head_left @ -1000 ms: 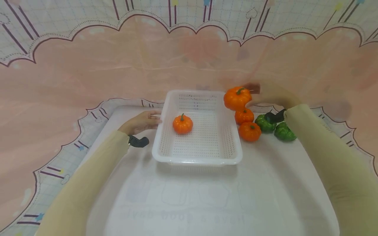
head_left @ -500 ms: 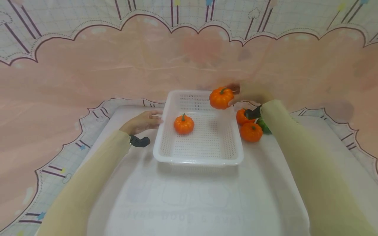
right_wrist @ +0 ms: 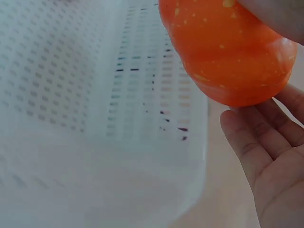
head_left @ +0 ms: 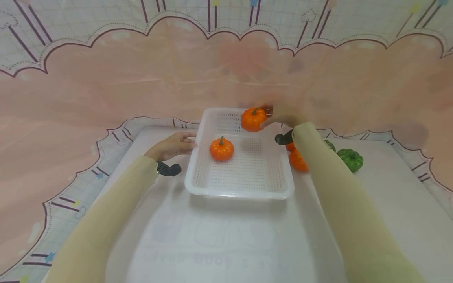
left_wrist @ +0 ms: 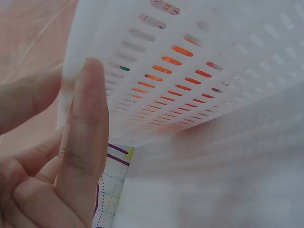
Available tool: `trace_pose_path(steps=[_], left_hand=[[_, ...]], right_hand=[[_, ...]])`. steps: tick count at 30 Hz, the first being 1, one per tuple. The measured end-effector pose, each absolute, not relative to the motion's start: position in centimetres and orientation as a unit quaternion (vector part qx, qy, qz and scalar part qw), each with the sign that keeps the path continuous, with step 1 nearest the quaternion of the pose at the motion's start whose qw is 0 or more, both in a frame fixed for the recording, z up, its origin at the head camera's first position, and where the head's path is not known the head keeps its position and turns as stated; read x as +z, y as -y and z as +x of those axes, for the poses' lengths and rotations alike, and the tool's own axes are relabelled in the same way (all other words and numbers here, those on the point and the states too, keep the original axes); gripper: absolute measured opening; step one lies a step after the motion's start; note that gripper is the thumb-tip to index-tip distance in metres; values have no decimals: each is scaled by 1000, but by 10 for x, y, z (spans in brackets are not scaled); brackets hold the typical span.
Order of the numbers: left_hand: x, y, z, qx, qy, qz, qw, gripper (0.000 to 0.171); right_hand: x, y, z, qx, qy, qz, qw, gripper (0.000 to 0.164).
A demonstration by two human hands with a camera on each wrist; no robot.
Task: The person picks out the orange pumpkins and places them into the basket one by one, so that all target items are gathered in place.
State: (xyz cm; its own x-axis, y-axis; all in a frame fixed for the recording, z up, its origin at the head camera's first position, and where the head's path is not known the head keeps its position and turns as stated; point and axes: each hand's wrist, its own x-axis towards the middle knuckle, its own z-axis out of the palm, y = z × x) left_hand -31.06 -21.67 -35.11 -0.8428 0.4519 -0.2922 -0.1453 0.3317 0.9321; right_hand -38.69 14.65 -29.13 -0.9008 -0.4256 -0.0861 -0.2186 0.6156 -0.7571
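One glossy orange, ribbed pumpkin with a short green stem [head_left: 253, 119] is grasped by the right hand [head_left: 283, 114], its thumb on one side and its other fingers on the opposite side, over the far end of a white rectangular plastic basket with slotted walls [head_left: 238, 193]; how high above the basket floor it hangs, I cannot tell. The left hand [head_left: 171, 146] is at the basket's left side, its fingers straight and touching the rim rather than clenched (the left wrist view shows one finger lying along the outer wall, with orange showing through the slots). Inside the basket, left of its centre, sits a second orange ribbed pumpkin with an upright green stem [head_left: 221, 149]. Just beside the basket's right wall are two more of the same orange kind, the nearer orange pumpkin [head_left: 298, 161] and the farther orange pumpkin [head_left: 290, 146], both partly covered by the pale yellow right sleeve [head_left: 339, 196]. Beyond them, farther right of the basket, lie a dark green ribbed pumpkin [head_left: 350, 159] and a green pumpkin mostly hidden by that sleeve [head_left: 330, 145]. The basket stands on a white-covered table [head_left: 212, 236], and a peach-coloured cloth with scalloped edging [head_left: 159, 78] hangs behind the basket.
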Motion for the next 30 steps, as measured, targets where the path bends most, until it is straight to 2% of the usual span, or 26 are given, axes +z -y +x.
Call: trace_pose_path(steps=[9,21,30], left_hand=[[-352,217,-311,575,-765,118,266,57],[-354,221,-312,579,-762,122,264,57],[-353,219,-311,590,-756,115,261,56]], right_hand=[[-306,-134,-390,-397,-892,-176,122,65],[-327,-110,-395,-460,-855,-156,181,69],[-342,-102,-398,-492,-841,-122,192,76]])
